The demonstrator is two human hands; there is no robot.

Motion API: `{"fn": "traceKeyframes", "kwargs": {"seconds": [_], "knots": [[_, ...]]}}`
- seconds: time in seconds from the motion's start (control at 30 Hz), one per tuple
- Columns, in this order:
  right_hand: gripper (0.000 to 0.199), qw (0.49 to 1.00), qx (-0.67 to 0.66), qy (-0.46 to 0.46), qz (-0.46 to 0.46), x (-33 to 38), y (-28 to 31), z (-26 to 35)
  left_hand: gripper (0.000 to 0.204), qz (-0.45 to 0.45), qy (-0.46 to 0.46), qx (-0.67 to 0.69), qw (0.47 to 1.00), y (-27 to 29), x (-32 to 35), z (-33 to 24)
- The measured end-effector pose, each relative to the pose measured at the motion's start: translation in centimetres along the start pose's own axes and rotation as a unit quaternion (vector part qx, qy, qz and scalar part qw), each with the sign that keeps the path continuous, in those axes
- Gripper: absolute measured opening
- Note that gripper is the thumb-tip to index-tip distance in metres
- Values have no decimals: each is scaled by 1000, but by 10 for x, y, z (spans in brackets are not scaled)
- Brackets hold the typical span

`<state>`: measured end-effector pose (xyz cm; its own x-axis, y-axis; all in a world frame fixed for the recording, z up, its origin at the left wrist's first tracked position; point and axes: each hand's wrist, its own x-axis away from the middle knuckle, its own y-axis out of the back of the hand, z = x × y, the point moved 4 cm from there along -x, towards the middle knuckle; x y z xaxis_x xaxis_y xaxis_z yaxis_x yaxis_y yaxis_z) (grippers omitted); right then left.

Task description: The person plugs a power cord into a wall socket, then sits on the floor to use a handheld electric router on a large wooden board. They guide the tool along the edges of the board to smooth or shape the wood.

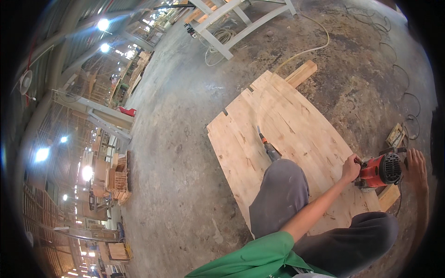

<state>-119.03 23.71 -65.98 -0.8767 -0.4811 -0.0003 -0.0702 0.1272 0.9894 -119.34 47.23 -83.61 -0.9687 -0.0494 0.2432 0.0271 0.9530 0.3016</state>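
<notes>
A panel of joined boards (282, 139) lies flat on the floor (176, 153), filling the centre and right of the frame. A short plank (302, 73) sticks out from under its far edge, upper centre. At the panel's right edge sits a power tool (380, 170), between the left hand (351, 167) on its near-left side and the right hand (416, 167) at far right. A second tool (270, 149) lies on the panel just above the person's knee (280, 185), lower centre. A frame (232, 23) stands at top centre, a coiled cable (218, 41) beneath it.
</notes>
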Motion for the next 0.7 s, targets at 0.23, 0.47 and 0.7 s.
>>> {"fn": "traceKeyframes", "kwargs": {"seconds": [0.23,0.47,0.7], "knots": [[34,952,-48,-286,-100,5,-18,20,17,2,9,5,1000,4,1,-2],[37,978,-12,-195,-70,5,-8,16,17,-6,4,7,1000,-1,1,-5],[42,990,46,-92,-98,3,4,8,16,0,-9,9,1000,-4,0,-9]]}}
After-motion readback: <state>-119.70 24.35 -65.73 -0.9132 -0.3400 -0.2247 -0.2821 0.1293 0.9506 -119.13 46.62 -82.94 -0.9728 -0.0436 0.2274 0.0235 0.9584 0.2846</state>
